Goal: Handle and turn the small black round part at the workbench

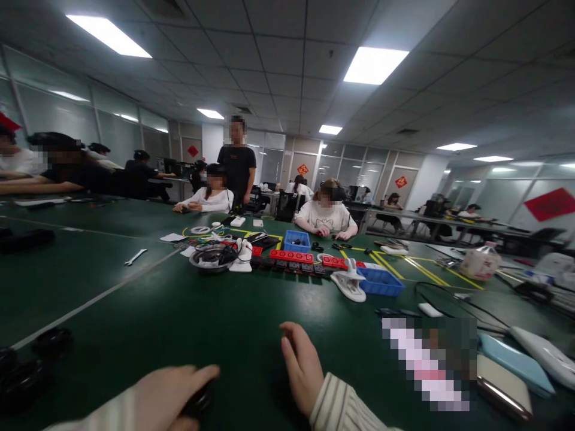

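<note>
My left hand (164,392) is low in front of me, slightly blurred, with its fingers closed over a small, dark, glossy object (198,402). Most of that object is hidden under the palm, so its kind does not show. My right hand (303,365) rests just over the green table (251,323), side-on, thumb apart from the gently curved fingers, and nothing shows in it. Several black rounded objects (27,377) lie at the left edge, similar in colour to the one under my left hand.
Across the middle stand a metal bowl (213,263), white clips (350,281), red and black socket blocks (291,257) and a blue bin (380,281). A wrench (135,257) lies left. Phones (505,386) and cables sit right. A co-worker (327,209) sits opposite.
</note>
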The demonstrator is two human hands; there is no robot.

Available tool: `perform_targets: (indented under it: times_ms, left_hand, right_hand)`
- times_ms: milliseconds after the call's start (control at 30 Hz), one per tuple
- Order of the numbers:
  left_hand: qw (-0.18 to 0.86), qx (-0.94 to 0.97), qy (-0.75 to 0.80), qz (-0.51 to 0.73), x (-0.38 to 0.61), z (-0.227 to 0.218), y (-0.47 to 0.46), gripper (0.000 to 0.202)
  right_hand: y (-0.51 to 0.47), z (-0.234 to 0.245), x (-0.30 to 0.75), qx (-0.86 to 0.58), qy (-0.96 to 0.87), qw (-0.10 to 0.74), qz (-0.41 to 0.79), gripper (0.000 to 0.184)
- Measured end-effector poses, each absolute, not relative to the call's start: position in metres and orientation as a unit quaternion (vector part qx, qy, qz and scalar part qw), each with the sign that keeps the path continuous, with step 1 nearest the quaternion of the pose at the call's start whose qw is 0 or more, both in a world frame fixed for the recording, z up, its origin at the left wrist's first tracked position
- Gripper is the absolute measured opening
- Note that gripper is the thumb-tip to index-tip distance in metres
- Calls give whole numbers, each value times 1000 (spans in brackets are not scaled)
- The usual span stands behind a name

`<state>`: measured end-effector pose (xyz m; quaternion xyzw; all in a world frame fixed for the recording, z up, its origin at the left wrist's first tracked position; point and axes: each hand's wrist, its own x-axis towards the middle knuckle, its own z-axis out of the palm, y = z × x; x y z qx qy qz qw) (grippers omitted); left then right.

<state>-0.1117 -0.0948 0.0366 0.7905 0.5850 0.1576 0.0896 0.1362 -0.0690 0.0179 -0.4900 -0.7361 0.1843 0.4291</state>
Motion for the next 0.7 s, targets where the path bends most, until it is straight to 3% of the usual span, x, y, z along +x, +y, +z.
perform_targets:
  times_ms: [67, 200, 333, 467, 700]
  left_hand:
    - [115, 859, 493, 71, -60, 49, -57, 55]
    - [114, 898, 414, 97, 14, 56, -6, 54]
    - [155, 894, 382, 178, 24, 31, 7, 65]
    - [208, 866, 377, 255, 17, 8, 11, 77]
    - [223, 857, 393, 246, 16, 8, 14, 82]
  right_hand:
    - [-68, 17, 142, -481, -718, 476, 162, 27]
    - [-63, 13, 145, -490, -721, 474, 122, 30]
    - [-53, 14, 142, -523, -720, 445, 100, 43]
    - [-43, 20, 146, -535, -735, 402, 109, 32]
    - [-37, 24, 151, -528, -737, 403, 124, 26]
